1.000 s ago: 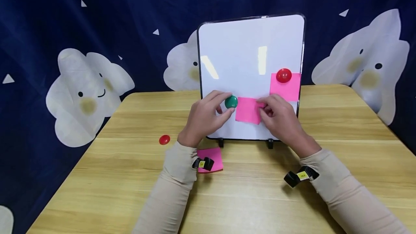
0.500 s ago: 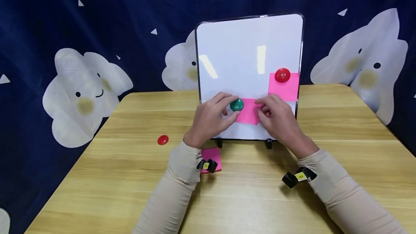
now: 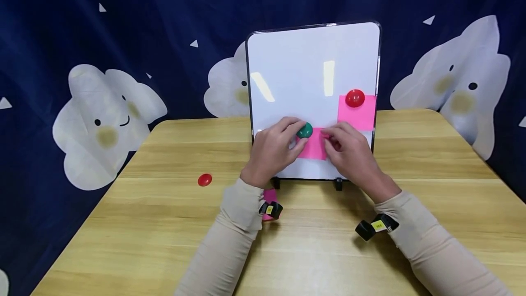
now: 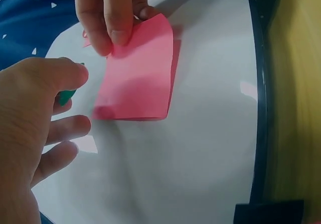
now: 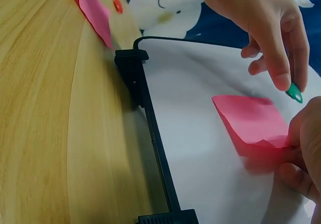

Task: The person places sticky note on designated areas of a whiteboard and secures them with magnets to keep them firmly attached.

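Note:
My left hand [image 3: 273,150] pinches a round green magnet [image 3: 305,130] between thumb and fingertips. The magnet is just in front of the upper left part of a pink sticky note [image 3: 312,149]. At the note's right edge, my right hand [image 3: 351,150] pinches the paper and holds it up to the whiteboard [image 3: 296,72]. In the right wrist view the sticky note [image 5: 253,121] bends, and its lower edge stands off the board. The green magnet [image 5: 295,92] is tilted there, apart from the paper. Fingers partly cover the note in the head view.
A second pink note [image 3: 356,115] hangs on the board's right side under a red magnet [image 3: 355,98]. Another red magnet [image 3: 204,180] lies on the wooden table [image 3: 156,232]. The pink sticky pad [image 3: 270,195] is partly behind my left wrist. Black feet [image 3: 339,184] support the board.
My left hand has moved right with the green magnet, from beside the note to in front of its upper left part. My right hand has stayed at the note's right edge.

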A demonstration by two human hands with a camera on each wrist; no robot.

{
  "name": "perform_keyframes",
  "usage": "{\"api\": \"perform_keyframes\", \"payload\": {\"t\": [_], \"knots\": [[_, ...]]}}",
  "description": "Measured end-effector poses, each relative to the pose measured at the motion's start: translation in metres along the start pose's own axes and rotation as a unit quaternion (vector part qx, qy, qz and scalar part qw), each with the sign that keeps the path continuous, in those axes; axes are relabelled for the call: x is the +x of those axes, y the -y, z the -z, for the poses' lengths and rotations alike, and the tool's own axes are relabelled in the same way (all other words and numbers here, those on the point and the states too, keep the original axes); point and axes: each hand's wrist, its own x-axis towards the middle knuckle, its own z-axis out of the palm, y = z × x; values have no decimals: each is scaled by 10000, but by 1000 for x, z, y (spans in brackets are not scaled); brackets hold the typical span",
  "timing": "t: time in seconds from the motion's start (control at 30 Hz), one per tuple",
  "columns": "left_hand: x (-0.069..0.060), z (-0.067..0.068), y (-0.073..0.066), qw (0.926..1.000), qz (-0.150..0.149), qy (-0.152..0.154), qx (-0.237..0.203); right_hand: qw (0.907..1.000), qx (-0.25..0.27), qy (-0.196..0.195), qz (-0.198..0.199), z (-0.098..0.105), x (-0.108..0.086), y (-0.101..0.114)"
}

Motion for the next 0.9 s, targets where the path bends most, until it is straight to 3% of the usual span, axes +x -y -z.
{"api": "perform_keyframes", "payload": {"t": [0.3, 0.9], "knots": [[1, -7, -3, 9999, 55, 18, -134, 10000, -27, -24, 22, -1, -1, 3], [3, -13, -5, 9990, -186, 82, 402, 9997, -177, 136, 37, 1, -1, 4]]}}
